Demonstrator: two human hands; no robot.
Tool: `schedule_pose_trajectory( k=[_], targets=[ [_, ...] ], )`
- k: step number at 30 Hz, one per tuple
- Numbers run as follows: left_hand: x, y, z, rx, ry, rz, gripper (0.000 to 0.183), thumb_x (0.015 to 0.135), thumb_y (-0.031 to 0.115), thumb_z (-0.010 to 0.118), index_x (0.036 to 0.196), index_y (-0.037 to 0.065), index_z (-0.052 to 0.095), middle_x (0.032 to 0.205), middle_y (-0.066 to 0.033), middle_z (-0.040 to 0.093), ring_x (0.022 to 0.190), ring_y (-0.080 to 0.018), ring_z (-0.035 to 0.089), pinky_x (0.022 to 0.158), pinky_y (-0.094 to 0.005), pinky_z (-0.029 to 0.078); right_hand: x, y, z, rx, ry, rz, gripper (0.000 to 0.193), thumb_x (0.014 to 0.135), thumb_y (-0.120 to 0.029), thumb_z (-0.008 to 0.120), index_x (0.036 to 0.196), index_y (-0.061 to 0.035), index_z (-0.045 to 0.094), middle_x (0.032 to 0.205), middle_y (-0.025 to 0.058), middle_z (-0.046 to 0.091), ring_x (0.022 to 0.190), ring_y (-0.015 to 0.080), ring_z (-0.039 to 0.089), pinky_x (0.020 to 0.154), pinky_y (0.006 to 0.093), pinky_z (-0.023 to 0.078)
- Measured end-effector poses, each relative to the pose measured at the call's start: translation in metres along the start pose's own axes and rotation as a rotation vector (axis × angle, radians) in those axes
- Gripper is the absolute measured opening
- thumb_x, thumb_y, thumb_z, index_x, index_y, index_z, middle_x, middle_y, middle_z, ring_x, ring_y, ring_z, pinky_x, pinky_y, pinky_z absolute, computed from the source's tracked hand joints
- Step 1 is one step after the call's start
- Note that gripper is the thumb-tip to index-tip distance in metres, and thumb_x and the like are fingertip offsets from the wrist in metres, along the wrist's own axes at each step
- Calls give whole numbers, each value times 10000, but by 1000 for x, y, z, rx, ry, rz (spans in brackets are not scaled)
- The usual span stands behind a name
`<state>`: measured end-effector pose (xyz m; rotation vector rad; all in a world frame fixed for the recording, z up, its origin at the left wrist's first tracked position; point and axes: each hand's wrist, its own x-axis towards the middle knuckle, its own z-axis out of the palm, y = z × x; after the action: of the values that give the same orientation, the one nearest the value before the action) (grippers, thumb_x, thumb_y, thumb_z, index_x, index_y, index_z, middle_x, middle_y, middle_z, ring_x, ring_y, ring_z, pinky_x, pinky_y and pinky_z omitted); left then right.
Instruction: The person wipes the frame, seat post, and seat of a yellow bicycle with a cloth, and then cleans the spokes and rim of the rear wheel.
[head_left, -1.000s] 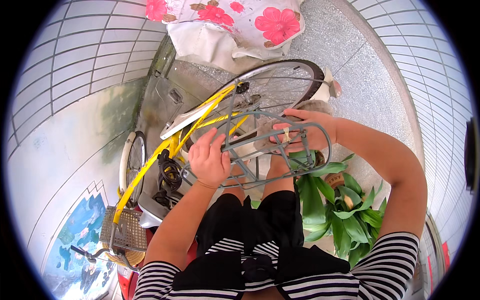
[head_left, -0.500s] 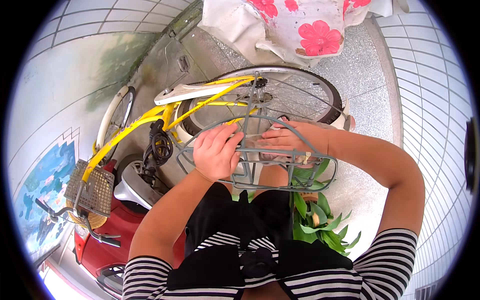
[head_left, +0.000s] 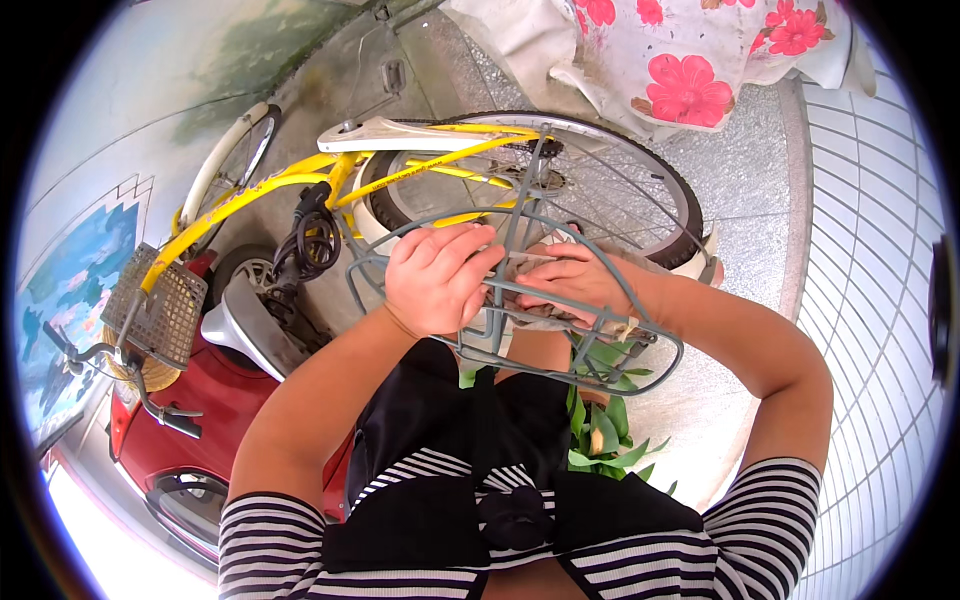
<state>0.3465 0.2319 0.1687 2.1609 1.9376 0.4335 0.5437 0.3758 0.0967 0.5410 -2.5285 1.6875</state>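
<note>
My left hand [head_left: 440,275] is closed around the left part of a grey metal bicycle rear rack [head_left: 516,225]. Inside the rack's frame, my right hand [head_left: 580,285] presses a crumpled grey-brown cloth [head_left: 524,264] against the bars, its fingers bent over it. Part of the cloth is hidden under that hand. The rack sits at the back of a yellow bicycle [head_left: 245,198], above its rear wheel [head_left: 686,195]. A pale chain guard [head_left: 385,134] lies along the frame beyond my hands.
Left of me are the grey saddle [head_left: 250,325], a coiled black cable lock [head_left: 312,245], the front basket [head_left: 160,310] and a red vehicle [head_left: 240,440]. Green leaves [head_left: 605,440] show below the rack. A flowered cover [head_left: 690,90] hangs at the back; a tiled wall [head_left: 860,250] rises right.
The view has tilted and shifted, so the bicycle and red vehicle sit differently in it. My left hand stays on the rack; my right hand keeps the cloth against the bars, fingers slightly more bent.
</note>
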Motion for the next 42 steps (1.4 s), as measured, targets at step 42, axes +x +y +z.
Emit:
schedule_pose_trajectory(
  k=[42],
  targets=[
    [-4,11,9,142,-62,36,387,677,111,501,1052,42,565,1098,-110,550,963,-308,513,851,-402,345,-140,-15,124,-650,1245,1001,559,624,-3,577,1175,-77,516,1223,127,488,1102,338,445,964,427,339]
  ],
)
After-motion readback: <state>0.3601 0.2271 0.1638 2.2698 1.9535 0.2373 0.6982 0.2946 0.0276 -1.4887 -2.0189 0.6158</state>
